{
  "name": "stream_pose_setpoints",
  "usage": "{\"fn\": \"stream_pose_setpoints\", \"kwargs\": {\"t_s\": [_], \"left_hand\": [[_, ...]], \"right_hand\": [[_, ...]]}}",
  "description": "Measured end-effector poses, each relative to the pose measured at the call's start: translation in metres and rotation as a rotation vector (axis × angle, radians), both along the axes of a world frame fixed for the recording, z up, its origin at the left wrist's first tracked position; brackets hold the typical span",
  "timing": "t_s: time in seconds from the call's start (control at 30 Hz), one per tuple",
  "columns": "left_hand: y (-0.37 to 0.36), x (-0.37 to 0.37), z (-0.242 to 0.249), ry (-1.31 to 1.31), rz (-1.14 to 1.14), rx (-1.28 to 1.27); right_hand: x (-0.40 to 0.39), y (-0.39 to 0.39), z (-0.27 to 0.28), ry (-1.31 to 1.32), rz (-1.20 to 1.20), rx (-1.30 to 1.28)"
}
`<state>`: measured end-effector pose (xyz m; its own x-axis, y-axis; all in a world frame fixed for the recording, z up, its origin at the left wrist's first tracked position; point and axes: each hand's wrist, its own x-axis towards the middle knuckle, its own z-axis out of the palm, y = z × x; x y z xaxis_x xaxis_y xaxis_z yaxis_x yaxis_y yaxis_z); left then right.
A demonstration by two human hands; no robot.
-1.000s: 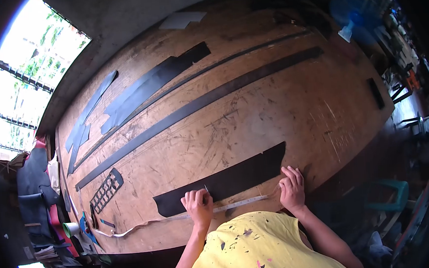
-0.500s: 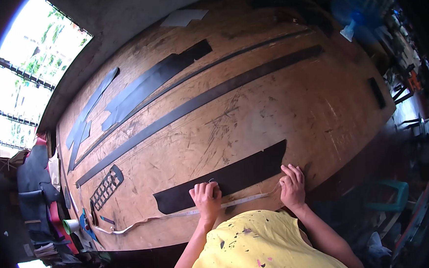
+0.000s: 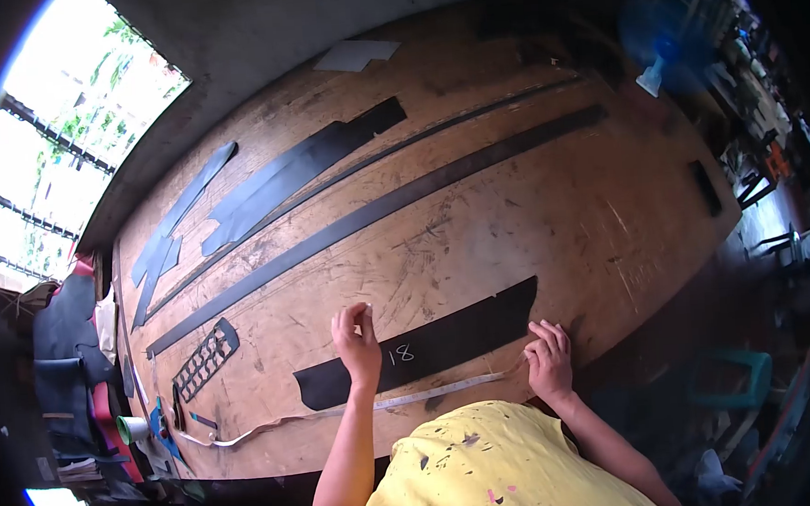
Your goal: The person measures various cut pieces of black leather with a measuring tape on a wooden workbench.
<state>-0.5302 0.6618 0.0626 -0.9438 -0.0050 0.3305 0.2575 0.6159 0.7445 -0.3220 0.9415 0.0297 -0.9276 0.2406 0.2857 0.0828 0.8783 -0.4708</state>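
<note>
A long black panel (image 3: 466, 333), leather-like, lies near the table's front edge with a white chalk mark (image 3: 400, 353) resembling "18". My left hand (image 3: 357, 344) is raised over the panel's left part, fingers pinched on a small white piece that looks like chalk. At the panel's right end rests my right hand (image 3: 550, 357), its fingers stretched toward the lower corner. A whitish tape measure (image 3: 414, 397) runs along the panel's front side, its right end close to my right thumb.
Long dark strips (image 3: 374, 197) and black cut pieces (image 3: 280, 182) cover the far side of the wooden table (image 3: 610, 268). To the left are a black cut-out grid (image 3: 206, 360) and a green-white roll (image 3: 133, 428). A teal stool (image 3: 756, 375) stands right; a blue fan (image 3: 662, 52) is beyond.
My left hand has lifted off the panel and moved up and left, uncovering the chalk mark. My right hand stays at the panel's right end. The view has shifted slightly.
</note>
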Motion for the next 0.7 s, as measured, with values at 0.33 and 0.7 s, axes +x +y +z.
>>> {"fn": "stream_pose_setpoints", "kwargs": {"t_s": [0.33,0.7], "left_hand": [[-0.162,0.062,-0.024,-0.051,0.418,-0.234],[-0.257,0.117,-0.041,0.114,0.255,-0.364]], "right_hand": [[-0.036,-0.011,0.005,0.035,-0.352,-0.042],[-0.078,-0.030,0.007,-0.375,-0.672,-0.156]]}}
